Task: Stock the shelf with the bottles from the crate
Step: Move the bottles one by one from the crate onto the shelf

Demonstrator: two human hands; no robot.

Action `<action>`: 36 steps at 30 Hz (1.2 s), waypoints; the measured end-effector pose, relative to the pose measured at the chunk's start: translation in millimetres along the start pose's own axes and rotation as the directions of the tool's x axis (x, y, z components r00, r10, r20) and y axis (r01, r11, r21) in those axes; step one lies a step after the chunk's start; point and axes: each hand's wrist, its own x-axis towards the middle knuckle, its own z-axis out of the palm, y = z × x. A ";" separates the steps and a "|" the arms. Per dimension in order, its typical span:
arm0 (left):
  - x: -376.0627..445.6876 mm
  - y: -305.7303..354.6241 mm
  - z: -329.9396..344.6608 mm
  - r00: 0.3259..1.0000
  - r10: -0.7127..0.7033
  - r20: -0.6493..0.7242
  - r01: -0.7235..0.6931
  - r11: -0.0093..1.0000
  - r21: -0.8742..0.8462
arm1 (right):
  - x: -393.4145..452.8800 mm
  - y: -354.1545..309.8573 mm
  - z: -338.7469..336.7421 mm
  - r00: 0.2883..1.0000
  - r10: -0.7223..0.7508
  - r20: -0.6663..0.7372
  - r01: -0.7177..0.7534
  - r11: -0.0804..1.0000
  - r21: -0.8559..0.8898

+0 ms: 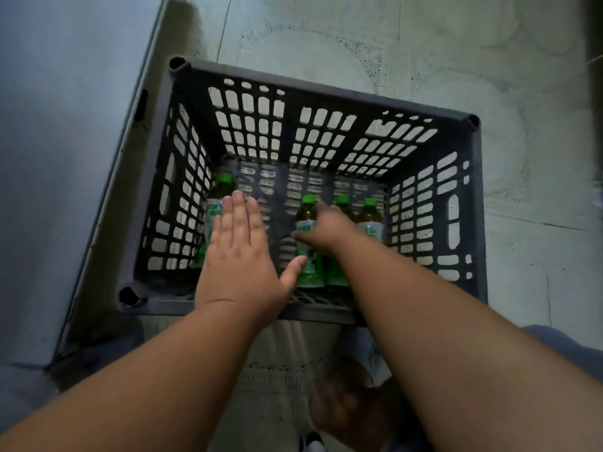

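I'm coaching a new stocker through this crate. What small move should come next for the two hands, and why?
Probably lift the middle bottle straight up out of the crate. The right hand already curls round its upper body, so the grip looks set. The left hand hovers flat and empty over the left bottle, so it could close on that one next.
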 end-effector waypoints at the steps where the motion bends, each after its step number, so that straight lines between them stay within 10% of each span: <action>1: -0.2 0.3 0.5 1.000 0.002 0.002 -0.002 1.000 -0.003 | 11.8 -2.5 5.5 1.000 0.025 0.001 -0.025 1.000 0.007; 7: 0.0 0.2 3.1 1.000 0.008 -0.001 -0.008 0.999 -0.034 | 58.9 2.1 32.2 0.992 0.127 0.001 -0.127 0.988 -0.091; 24: -6.6 -5.2 -15.1 0.993 0.027 0.118 -0.010 0.990 -0.144 | -65.8 -16.3 -80.2 0.976 -0.134 -0.172 0.197 0.880 0.433; 36: -107.0 -89.1 -171.3 0.928 -0.049 -0.369 -0.185 0.800 -0.571 | -277.7 -139.6 -135.4 0.620 -0.560 -0.550 0.759 0.606 0.239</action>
